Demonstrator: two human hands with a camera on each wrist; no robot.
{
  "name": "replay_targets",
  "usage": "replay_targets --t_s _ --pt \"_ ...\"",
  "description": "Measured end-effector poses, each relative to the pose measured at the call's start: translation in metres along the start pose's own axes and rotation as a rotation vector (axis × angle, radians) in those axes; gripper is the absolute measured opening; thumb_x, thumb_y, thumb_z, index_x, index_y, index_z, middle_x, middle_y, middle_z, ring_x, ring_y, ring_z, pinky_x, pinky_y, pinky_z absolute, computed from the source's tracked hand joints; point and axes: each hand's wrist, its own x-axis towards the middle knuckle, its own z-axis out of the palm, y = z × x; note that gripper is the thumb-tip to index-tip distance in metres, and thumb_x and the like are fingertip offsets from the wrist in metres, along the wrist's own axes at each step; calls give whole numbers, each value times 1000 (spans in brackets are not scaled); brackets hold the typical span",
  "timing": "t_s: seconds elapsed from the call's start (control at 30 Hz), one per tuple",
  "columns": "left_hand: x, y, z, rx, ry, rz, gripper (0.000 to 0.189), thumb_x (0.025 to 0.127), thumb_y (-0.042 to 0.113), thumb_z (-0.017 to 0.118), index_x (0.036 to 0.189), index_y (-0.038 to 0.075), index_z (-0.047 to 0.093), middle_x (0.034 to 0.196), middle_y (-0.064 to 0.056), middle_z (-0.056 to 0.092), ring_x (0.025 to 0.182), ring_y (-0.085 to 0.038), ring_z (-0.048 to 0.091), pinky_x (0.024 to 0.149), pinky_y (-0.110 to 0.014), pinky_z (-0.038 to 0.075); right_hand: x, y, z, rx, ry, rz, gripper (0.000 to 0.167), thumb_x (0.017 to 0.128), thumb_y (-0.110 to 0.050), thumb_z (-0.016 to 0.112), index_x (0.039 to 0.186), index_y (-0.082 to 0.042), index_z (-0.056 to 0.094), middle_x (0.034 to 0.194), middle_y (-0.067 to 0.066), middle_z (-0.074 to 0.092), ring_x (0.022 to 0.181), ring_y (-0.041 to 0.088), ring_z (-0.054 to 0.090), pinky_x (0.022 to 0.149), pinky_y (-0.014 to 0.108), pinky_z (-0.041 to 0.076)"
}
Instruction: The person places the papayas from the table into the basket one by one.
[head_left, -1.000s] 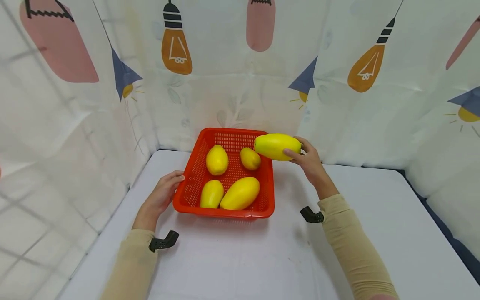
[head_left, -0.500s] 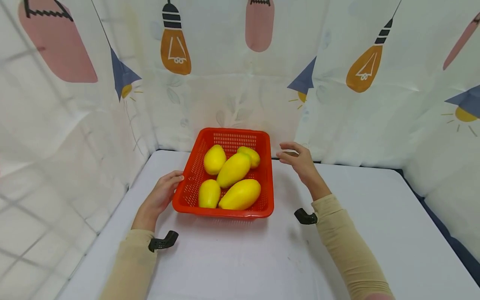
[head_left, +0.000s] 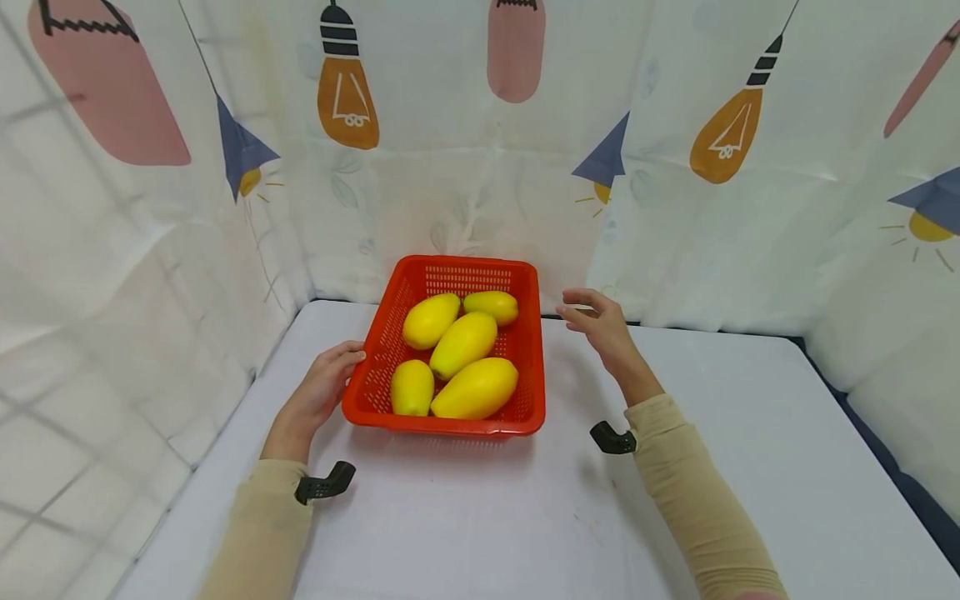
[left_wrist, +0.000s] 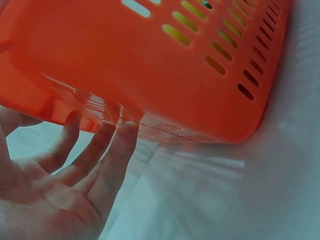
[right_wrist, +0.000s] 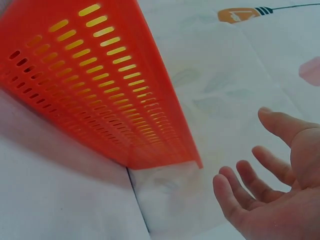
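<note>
A red plastic basket (head_left: 444,425) with slotted walls stands on the table. Inside lie several smooth, oblong yellow fruits that look like papayas; one (head_left: 463,346) rests in the middle among the others, with a large one (head_left: 477,388) in front of it. My left hand (head_left: 322,390) holds the basket's left rim; in the left wrist view its fingertips (left_wrist: 127,131) meet the outer wall below the rim. To the right of the basket, my right hand (head_left: 600,327) hovers with loosely bent fingers and nothing in them, apart from the basket in the right wrist view.
The white-covered table (head_left: 465,525) extends in front and to the right of the basket. A pale curtain (head_left: 450,183) printed with lamps hangs close behind it and along the sides. Each wrist carries a black mount (head_left: 326,482).
My right hand has let a papaya-like fruit go into the basket and drawn back slightly right. The fruits have since shifted a little, the back ones leftward. My left hand stays at the rim.
</note>
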Motion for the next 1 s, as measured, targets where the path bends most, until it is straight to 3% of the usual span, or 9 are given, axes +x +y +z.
replay_targets --t_s 0.2,0.4,0.63,0.87,1.0 --pt "1 4 1 85 36 -28 26 101 31 46 124 21 48 103 14 64 95 -4 62 85 -23 50 -4 0 -3 -38 9 -28 48 93 -32 64 133 -7 53 135 11 53 111 17 59 100 37 50" --pt "2 11 5 102 35 -19 46 99 38 49 138 16 39 113 12 60 104 -6 58 89 -25 48 -8 -2 -3 -60 17 -29 48 93 -34 64 132 -9 53 134 9 55 111 17 58 99 37 50" --pt "-1 26 10 155 17 1 62 99 42 45 150 13 24 153 -14 30 138 -27 28 105 -42 32 -12 -6 -2 -60 11 -51 46 93 -33 65 131 -9 54 132 10 56 110 17 59 99 37 50" --pt "-7 34 8 158 7 89 58 101 36 45 149 9 26 154 -13 26 143 -32 24 118 -53 21 -15 -9 -1 -88 -1 -60 46 92 -34 65 130 -10 55 131 9 57 108 16 59 100 36 50" --pt "-7 38 7 128 -20 155 57 102 31 45 147 3 25 146 -8 34 142 -33 27 120 -53 15 -16 -11 -1 -83 -17 -63 46 92 -34 65 130 -10 55 131 10 57 108 16 59 101 37 49"
